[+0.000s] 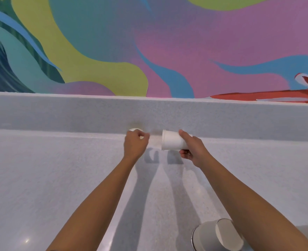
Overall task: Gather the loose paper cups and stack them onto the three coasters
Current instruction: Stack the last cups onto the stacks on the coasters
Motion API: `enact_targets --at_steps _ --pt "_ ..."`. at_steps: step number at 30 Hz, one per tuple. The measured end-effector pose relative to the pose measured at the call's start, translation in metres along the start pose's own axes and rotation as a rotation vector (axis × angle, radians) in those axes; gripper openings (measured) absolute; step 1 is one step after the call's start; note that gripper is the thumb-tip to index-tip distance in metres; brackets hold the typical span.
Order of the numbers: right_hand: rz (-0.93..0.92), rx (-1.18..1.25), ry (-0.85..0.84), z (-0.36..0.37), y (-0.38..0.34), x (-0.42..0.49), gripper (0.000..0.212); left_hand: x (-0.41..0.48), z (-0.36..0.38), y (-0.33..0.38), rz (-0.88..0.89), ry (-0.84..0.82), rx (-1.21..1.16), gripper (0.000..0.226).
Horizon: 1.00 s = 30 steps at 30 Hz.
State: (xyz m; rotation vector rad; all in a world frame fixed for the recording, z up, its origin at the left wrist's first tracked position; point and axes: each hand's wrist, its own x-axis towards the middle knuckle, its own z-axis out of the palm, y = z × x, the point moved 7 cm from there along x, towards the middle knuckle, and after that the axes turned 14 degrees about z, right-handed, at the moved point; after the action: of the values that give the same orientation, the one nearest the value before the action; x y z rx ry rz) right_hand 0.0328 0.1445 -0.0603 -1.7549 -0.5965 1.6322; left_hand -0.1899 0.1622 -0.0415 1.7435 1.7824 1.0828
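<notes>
Centrally, the right hand [193,151] grips a white paper cup [173,142] tipped sideways, rim leftward; fingers of the left hand [136,144] curl round a second white cup [134,130], mostly hidden.

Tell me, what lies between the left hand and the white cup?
Only bare counter, seen in the head view, separates the left hand from the white cup.

We hold both bare arms stretched toward the far edge of the counter [59,178], left hand [135,143] curled round a mostly hidden cup [134,130], right hand [192,151] gripping a paper cup [171,142] on its side.
</notes>
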Motion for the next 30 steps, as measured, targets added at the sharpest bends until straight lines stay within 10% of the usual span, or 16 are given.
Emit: enact_targets --at_steps 9,30 --pt "-0.002 -0.011 0.001 -0.005 -0.007 0.002 0.041 0.018 0.027 -0.052 -0.197 -0.164 0.236 0.095" --pt "-0.168 0.125 0.004 -0.076 -0.054 -0.093 0.031 -0.031 0.007 0.084 -0.039 -0.268 -0.363 0.061"
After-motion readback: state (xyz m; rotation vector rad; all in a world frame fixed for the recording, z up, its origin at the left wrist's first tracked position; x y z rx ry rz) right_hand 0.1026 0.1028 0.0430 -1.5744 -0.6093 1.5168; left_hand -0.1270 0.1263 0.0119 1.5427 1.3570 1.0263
